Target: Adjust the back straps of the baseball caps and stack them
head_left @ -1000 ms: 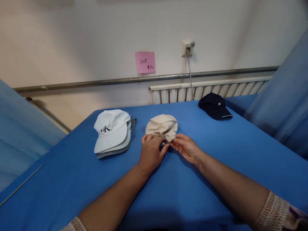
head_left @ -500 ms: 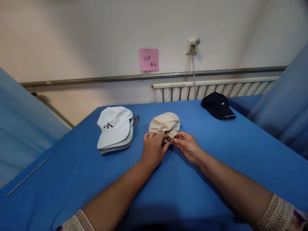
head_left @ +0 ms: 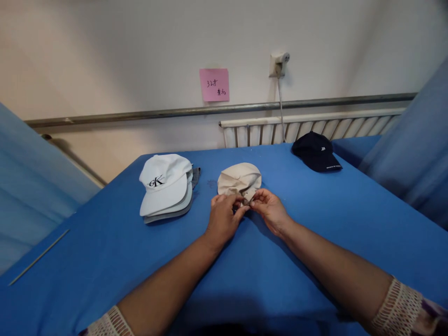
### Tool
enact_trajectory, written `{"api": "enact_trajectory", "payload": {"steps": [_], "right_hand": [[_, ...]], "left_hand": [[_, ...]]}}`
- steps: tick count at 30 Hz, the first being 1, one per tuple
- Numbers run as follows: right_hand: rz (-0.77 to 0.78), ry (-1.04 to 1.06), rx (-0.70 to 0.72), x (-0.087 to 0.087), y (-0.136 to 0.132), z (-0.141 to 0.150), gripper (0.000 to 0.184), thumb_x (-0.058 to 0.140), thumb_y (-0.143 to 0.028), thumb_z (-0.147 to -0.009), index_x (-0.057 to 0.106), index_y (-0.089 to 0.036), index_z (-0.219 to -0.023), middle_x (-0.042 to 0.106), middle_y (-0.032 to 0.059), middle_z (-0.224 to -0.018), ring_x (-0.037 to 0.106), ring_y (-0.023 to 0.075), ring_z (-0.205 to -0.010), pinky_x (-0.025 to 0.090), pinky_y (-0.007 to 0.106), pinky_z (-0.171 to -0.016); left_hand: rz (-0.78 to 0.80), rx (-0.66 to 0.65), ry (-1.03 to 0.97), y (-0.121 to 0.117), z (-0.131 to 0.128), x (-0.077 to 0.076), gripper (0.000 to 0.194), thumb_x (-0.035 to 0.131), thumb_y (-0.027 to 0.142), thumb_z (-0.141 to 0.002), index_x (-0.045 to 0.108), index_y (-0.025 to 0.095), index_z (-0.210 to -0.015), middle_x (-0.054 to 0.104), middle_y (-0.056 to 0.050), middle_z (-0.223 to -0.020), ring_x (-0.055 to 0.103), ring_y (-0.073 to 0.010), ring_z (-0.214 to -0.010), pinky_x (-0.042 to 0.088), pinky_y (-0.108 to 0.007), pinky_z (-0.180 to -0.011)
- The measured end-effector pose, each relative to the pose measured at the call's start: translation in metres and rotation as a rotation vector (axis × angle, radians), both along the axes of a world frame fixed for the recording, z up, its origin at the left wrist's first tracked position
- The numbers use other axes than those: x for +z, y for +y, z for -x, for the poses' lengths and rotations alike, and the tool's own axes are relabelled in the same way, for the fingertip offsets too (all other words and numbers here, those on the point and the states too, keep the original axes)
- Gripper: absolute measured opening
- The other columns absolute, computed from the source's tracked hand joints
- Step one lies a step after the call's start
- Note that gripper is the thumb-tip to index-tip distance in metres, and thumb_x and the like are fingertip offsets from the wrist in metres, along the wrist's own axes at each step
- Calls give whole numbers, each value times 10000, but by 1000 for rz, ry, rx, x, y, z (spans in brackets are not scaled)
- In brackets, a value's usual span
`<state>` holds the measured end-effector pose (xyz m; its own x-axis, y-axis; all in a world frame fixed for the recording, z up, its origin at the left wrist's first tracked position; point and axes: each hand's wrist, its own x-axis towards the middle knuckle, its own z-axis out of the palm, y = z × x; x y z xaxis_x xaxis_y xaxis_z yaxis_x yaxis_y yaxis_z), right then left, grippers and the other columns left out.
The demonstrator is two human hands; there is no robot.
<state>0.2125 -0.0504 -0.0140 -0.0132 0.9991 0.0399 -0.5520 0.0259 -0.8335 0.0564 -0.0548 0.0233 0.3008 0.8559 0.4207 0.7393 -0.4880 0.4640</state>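
A beige cap rests on the blue-covered table, with its back strap and a small metal buckle toward me. My left hand is closed on the strap at the buckle's left side, thumb and fingers pinching. From the right, my right hand pinches the strap by the buckle between thumb and fingers. The cap's brim is not visible. Part of the strap is hidden behind my fingers.
Left of the beige cap lies a stack of caps, topped by a white cap with black letters. A dark navy cap sits at the back right. A thin stick lies near the left edge of the blue table cover.
Both hands stay at the beige cap's buckle, shifting only slightly. The strap end by my right fingers has tilted a little. The whole view has moved slightly.
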Motion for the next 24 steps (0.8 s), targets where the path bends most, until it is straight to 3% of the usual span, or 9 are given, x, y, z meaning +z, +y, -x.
{"api": "enact_trajectory", "payload": {"steps": [5, 11, 18, 21, 24], "right_hand": [[-46, -68, -19, -1, 5, -3, 286, 835, -204, -563, 620, -223, -751, 659, -25, -717, 593, 134, -681, 487, 311, -712], [-30, -74, -13, -4, 5, -1, 284, 848, -228, -538, 630, -217, -719, 664, -16, -694, 598, 141, -673, 483, 320, -706], [56, -57, 0, 6, -3, -3, 275, 831, -353, -602, 637, -202, -724, 660, -2, -712, 598, 137, -666, 491, 312, -686], [89, -114, -28, 8, -5, -2, 296, 839, -366, -586, 631, -206, -723, 644, -8, -695, 582, 130, -640, 479, 291, -636], [89, -120, 37, 9, -6, -2, 308, 841, -369, -595, 645, -211, -774, 660, 6, -747, 598, 142, -692, 476, 282, -641]], "left_hand": [[80, -57, -107, 6, 2, -3, 145, 602, 277, -867, 671, 242, -990, 709, -2, -871, 623, -199, -898, 387, -379, -925], [238, -120, -262, 12, 2, -8, 140, 532, 268, -877, 644, 212, -937, 696, 1, -800, 639, -161, -752, 454, -310, -795], [72, -2, 31, -1, -4, 0, 169, 654, 334, -809, 621, 219, -929, 677, -7, -834, 604, -210, -872, 360, -410, -925], [25, 6, 101, -2, -4, 1, 160, 636, 344, -828, 624, 211, -916, 673, -12, -836, 590, -214, -870, 340, -424, -923], [-5, 7, 135, -2, -4, 2, 149, 617, 348, -846, 637, 209, -896, 674, -22, -832, 582, -218, -870, 329, -431, -929]]}}
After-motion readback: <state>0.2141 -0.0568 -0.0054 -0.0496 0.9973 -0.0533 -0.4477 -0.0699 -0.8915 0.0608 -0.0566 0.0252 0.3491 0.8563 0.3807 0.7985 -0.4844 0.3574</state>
